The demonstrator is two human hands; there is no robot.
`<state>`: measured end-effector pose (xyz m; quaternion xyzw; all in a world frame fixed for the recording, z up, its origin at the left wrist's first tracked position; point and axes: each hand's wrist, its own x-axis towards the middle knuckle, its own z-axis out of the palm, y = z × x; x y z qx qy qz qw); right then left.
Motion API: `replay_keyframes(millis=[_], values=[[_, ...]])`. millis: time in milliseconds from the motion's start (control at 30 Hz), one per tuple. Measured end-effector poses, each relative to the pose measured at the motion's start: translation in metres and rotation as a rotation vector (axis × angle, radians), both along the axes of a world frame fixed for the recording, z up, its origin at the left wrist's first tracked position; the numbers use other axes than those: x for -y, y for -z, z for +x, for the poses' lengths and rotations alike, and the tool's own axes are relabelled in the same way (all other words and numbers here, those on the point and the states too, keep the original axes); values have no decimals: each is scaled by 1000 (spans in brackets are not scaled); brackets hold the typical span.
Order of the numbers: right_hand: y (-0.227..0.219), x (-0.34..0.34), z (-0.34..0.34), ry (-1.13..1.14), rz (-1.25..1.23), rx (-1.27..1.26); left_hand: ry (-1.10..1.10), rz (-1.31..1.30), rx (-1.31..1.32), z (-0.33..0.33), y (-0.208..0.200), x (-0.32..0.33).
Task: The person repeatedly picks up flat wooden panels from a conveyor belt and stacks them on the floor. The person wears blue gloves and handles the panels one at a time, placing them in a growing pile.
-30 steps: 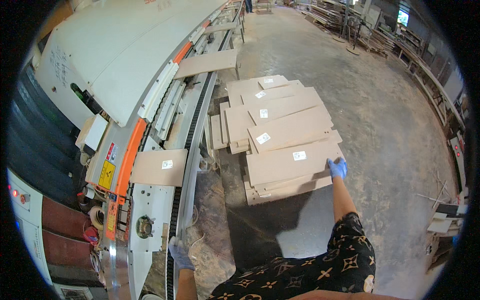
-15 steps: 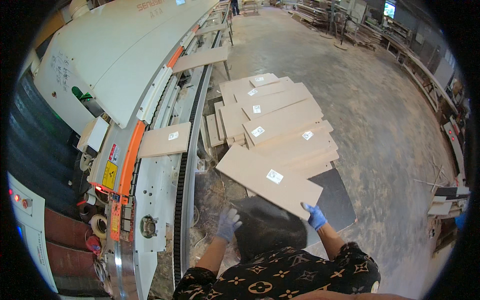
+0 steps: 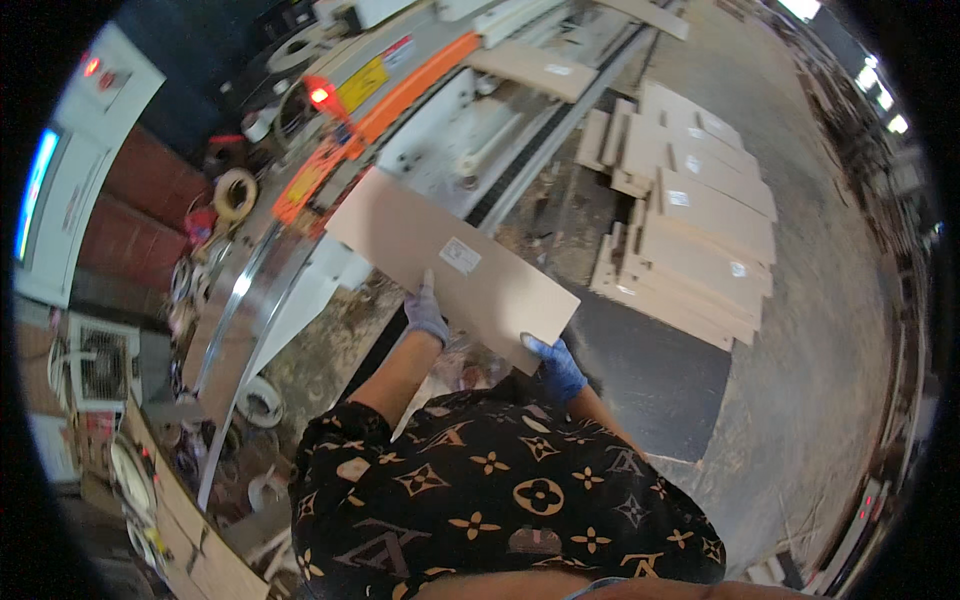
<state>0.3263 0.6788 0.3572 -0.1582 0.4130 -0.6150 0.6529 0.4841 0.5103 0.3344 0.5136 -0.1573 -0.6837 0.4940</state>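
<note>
A long beige board [image 3: 400, 225] with a white label [image 3: 460, 255] is held between my two gloved hands, slanting in front of my body. My right hand [image 3: 560, 368], in a blue glove, is closed on its right end with the thumb on top. At the near edge, toward the middle, my left hand [image 3: 427, 315] grips with its thumb laid on the upper face and the other fingers hidden beneath. The board's left end reaches over the edge of a long machine with an orange rail [image 3: 420, 88]; whether it touches cannot be told.
Another labelled board [image 3: 530, 70] lies across the machine farther along. Right of it, several labelled boards [image 3: 710, 240] are piled on a dark sheet [image 3: 650, 375] on the floor. At left are a control panel [image 3: 100, 150] and rolls of edging tape [image 3: 236, 195].
The board has been lifted off the pile and carried left to the machine. My left hand, open and empty before, now grips it too. My view has turned left.
</note>
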Motion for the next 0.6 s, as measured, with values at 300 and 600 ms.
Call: replay_keyframes(millis=[300, 600], values=[[46, 76, 59, -138, 178, -99, -37, -109, -152, 103, 85, 138], [46, 54, 28, -54, 241, 0, -19, -2, -148, 95, 92, 190]])
